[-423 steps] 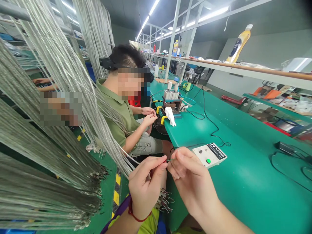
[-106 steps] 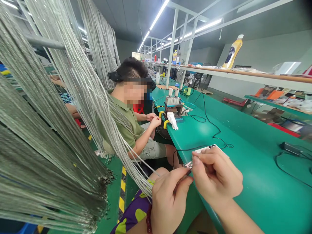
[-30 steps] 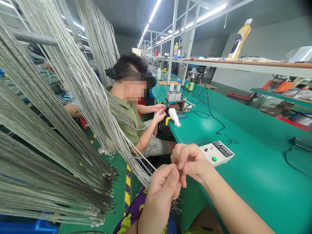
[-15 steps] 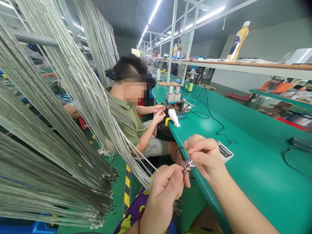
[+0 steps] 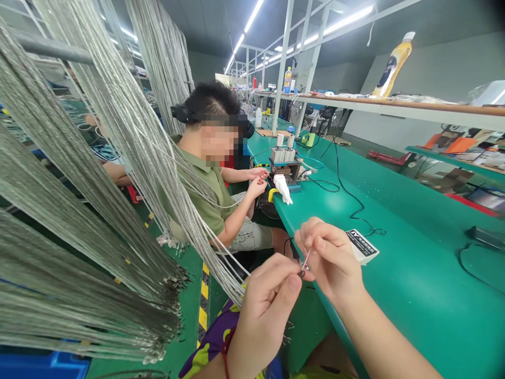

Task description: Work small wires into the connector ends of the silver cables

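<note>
We've got silvery, ropy cables (image 5: 118, 105) hung in a thick curtain around 9 o'clock, probably to stop tangles. Toward 5 o'clock our left hand (image 5: 270, 305) pinches the dark end of a skinny pinkish wire (image 5: 305, 260), and our right hand (image 5: 333, 258), about 4 o'clock, nips it higher up, likely keeping it straight, beside a boxy white control box (image 5: 363, 247) on the smooth green bench (image 5: 426, 295).

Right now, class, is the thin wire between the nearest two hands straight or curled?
Straight: the visible thin wire runs unbent between left hand and right hand.
</note>
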Demonstrator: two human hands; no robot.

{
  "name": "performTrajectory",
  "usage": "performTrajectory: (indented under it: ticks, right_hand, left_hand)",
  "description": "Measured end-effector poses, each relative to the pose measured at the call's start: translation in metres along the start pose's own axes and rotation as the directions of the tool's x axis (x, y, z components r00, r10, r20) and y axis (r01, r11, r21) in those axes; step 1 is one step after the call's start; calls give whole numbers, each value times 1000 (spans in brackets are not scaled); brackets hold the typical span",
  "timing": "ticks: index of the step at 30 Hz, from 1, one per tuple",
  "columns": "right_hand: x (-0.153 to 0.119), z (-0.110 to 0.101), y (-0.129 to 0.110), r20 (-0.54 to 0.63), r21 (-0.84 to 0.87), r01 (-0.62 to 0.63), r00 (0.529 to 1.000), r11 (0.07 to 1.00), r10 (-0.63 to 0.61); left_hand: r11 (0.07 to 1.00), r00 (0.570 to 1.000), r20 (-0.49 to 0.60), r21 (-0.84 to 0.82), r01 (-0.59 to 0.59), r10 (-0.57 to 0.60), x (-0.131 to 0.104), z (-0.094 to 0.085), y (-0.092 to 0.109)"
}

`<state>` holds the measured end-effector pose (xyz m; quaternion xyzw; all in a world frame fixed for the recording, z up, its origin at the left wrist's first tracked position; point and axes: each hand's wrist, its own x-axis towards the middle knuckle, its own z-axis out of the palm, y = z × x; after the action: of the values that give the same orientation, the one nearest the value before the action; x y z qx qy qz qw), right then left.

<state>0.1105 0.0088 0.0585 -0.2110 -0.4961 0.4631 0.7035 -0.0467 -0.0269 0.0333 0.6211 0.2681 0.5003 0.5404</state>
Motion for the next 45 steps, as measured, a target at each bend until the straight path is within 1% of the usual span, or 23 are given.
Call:
performTrajectory:
  ticks: [3,6,9,10,15,19,21,23,24,27,28,29,30,33,34,35,36,38,40,42,43,44,45]
  right_hand:
    - [1,-3,2,-10,-39,28,1000,999,-28]
    - [3,-7,4,-12,-88,27,1000,996,-29]
    - [3,-11,6,-16,-133,7,1000,991,-9]
    - [3,-12,6,-19,-149,2,1000,989,-5]
    - [1,-16,14,-60,-223,-48,998,974,35]
    - [-2,-19,22,-83,-289,-35,996,957,11]
    - [-2,-21,25,-54,-348,-44,998,936,27]
    - [-2,-24,27,-46,-385,-89,996,919,77]
    - [-1,-26,28,-72,-394,-115,993,912,94]
    - [1,-32,32,-235,-416,-174,969,892,79]
    - [1,-34,34,-267,-435,-191,961,880,77]
    - [2,-34,37,-268,-456,-209,959,865,91]
    - [2,-34,40,-242,-473,-224,963,852,119]
    - [1,-28,51,-89,-472,-261,964,842,249]
    - [1,-25,55,-58,-455,-275,958,847,280]
    - [0,-22,59,-52,-439,-287,954,851,295]
    - [0,-20,62,-70,-427,-297,952,854,297]
    - [0,-19,66,-147,-423,-302,953,854,264]
    - [0,-22,68,-218,-431,-312,947,847,238]
    - [0,-27,69,-255,-429,-333,936,840,242]
    - [0,-30,69,-264,-422,-344,932,839,249]
    - [1,-33,68,-274,-411,-351,928,841,253]
    - [2,-36,67,-286,-397,-351,925,848,249]
  left_hand:
    - [996,996,-70,-69,-52,47,4,3,-5]
    - [987,986,-166,-148,-61,36,7,5,-12]
    - [984,973,-232,-166,-59,19,9,5,-18]
    - [985,973,-231,-165,-45,5,10,4,-19]
    - [988,985,-153,-139,64,-86,17,-6,-26]
    - [979,986,-91,-162,126,-142,24,-14,-31]
    - [978,985,-90,-163,132,-148,27,-18,-34]
    - [978,983,-105,-165,131,-149,31,-21,-38]
    - [977,982,-115,-171,128,-149,33,-22,-40]
    - [977,979,-145,-178,118,-145,37,-25,-47]
    - [979,978,-153,-168,117,-144,38,-26,-49]
    - [982,977,-162,-151,116,-140,40,-27,-50]
    - [985,976,-170,-126,115,-135,41,-29,-51]
    - [994,979,-173,-45,103,-109,46,-32,-52]
    - [995,981,-166,-25,98,-101,48,-33,-53]
    - [995,983,-160,-4,96,-95,49,-34,-53]
    - [995,984,-153,20,97,-93,50,-34,-55]
    - [988,985,-141,107,114,-99,50,-33,-59]
    - [963,987,-107,229,140,-118,51,-31,-64]
    - [940,991,-61,315,132,-119,53,-30,-69]
    - [935,995,-47,340,102,-91,54,-31,-70]
    - [930,998,-49,365,49,-34,57,-34,-71]
    - [916,996,-69,402,-18,50,60,-39,-70]
